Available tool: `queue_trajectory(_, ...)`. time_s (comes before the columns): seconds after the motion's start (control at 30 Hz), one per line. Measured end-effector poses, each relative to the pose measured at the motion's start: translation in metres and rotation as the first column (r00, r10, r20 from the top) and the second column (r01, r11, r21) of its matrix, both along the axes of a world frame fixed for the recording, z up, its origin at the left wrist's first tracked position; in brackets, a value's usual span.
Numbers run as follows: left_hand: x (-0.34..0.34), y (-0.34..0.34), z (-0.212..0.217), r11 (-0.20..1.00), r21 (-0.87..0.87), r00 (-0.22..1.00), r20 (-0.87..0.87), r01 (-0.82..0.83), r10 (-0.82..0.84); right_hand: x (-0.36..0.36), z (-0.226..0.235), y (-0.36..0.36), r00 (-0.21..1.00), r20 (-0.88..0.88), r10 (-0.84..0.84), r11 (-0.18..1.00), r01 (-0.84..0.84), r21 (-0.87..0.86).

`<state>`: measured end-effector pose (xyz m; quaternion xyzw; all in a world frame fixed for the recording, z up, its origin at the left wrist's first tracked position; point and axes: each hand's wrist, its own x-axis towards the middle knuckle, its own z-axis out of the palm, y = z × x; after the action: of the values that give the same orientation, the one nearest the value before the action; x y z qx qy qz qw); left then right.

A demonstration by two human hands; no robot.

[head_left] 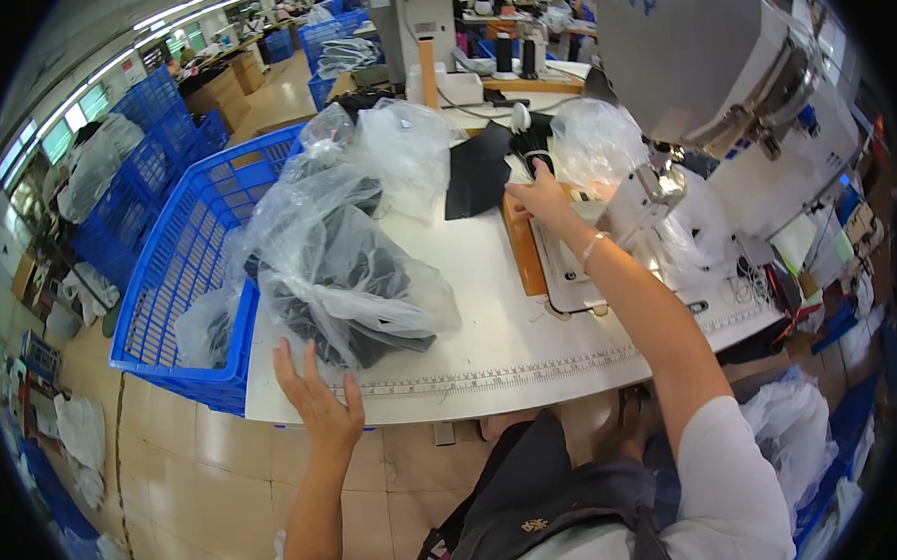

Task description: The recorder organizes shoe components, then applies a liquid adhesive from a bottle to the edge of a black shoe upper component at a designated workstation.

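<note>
My right hand (543, 198) reaches across the white sewing table (488, 278), its fingers at the near end of a black bundle (535, 144) tied with a light band. What the bundle is made of is hard to tell. Flat black fabric pieces (476, 174) lie just left of it. My left hand (320, 394) is open, fingers spread, at the table's front edge. Beside those fingers rests a clear plastic bag (353, 274) with dark pieces inside. The left hand holds nothing.
A sewing machine (709, 58) stands at the right, its bed near my right forearm. A blue crate (182, 262) adjoins the table's left side. More plastic bags (408, 147) lie at the back, and a measuring tape (493, 374) runs along the front edge.
</note>
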<state>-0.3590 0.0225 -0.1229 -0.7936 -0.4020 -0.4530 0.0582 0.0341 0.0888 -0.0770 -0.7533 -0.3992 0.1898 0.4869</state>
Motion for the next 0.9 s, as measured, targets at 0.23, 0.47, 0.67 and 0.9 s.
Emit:
queue_trajectory(0.23, 0.005, 0.004, 0.002, 0.997, -0.071, 1.000, -0.005, 0.021, -0.021, 0.031, -0.046, 0.065, 0.940, 0.240, -0.241, 0.966, 0.208, 0.155)
queue_trajectory(0.47, 0.000, 0.005, -0.004, 0.999, -0.047, 1.000, -0.026, 0.014, -0.015, -0.042, -0.001, -0.106, 0.989, 0.146, -0.023, 0.893, -0.046, 0.448)
queue_trajectory(0.67, -0.006, 0.010, -0.019, 0.999, 0.004, 0.999, -0.005, -0.035, 0.035, -0.046, -0.012, -0.258, 0.964, 0.266, 0.008, 0.649, -0.208, 0.732)
queue_trajectory(0.9, 0.019, -0.024, -0.015, 0.954, 0.236, 0.975, 0.161, -0.186, 0.151, -0.069, -0.029, -0.388, 0.986, 0.156, -0.066, 0.882, -0.016, 0.471)
